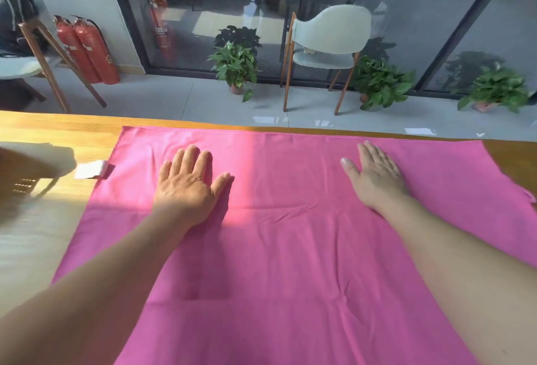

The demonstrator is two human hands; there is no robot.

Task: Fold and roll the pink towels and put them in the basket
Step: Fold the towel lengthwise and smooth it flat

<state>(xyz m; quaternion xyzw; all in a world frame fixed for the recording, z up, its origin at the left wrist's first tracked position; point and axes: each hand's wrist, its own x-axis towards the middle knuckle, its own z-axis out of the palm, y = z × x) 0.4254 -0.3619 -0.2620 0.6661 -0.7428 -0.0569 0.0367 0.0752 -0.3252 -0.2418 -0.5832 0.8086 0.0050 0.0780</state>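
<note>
Pink towel (290, 248) lies spread on the table (43, 129) under your flat, open left hand (189, 184) and right hand (374, 175); smooth creases outward before you fold.

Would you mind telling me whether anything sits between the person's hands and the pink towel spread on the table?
Nothing visible does. The left hand and the right hand both rest flat, fingers straight, directly on the pink towel, which lies spread over the wooden table.
</note>
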